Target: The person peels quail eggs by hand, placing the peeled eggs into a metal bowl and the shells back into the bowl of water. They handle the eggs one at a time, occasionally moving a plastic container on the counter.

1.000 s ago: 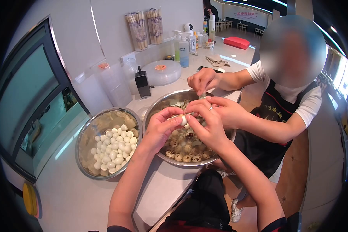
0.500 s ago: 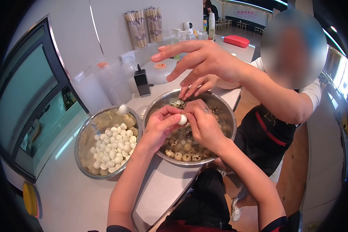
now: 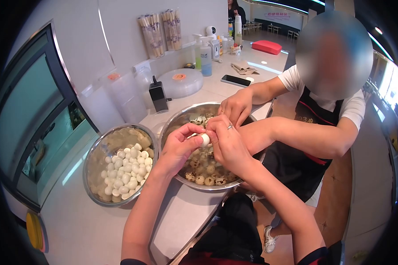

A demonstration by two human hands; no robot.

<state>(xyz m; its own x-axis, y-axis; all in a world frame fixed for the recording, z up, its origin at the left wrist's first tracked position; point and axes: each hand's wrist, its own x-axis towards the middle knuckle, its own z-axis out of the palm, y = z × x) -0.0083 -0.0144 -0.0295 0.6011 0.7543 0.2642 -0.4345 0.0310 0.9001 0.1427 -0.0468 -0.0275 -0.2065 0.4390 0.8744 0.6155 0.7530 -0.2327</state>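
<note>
Above the right steel bowl [image 3: 216, 187], my left hand [image 3: 177, 150] pinches a smooth white quail egg [image 3: 205, 140] between thumb and fingers. My right hand [image 3: 229, 143], a ring on one finger, is closed at the same egg, its fingertips meeting the left ones. Speckled quail eggs [image 3: 208, 180] lie in cloudy water beneath, with shell bits toward the far side. On the left, another steel bowl [image 3: 95, 154] holds many peeled white eggs [image 3: 127, 172] in liquid.
A co-worker's hand [image 3: 236, 106] reaches into the right bowl; their other forearm [image 3: 292, 134] crosses close beside my right hand. Behind stand a black device [image 3: 158, 95], a round plastic lid [image 3: 181, 83], pump bottles [image 3: 206, 59] and a phone [image 3: 235, 81].
The co-worker's raised hand has come down to the right bowl. A white egg in the air over the left bowl is no longer there. My hands stay on their egg.
</note>
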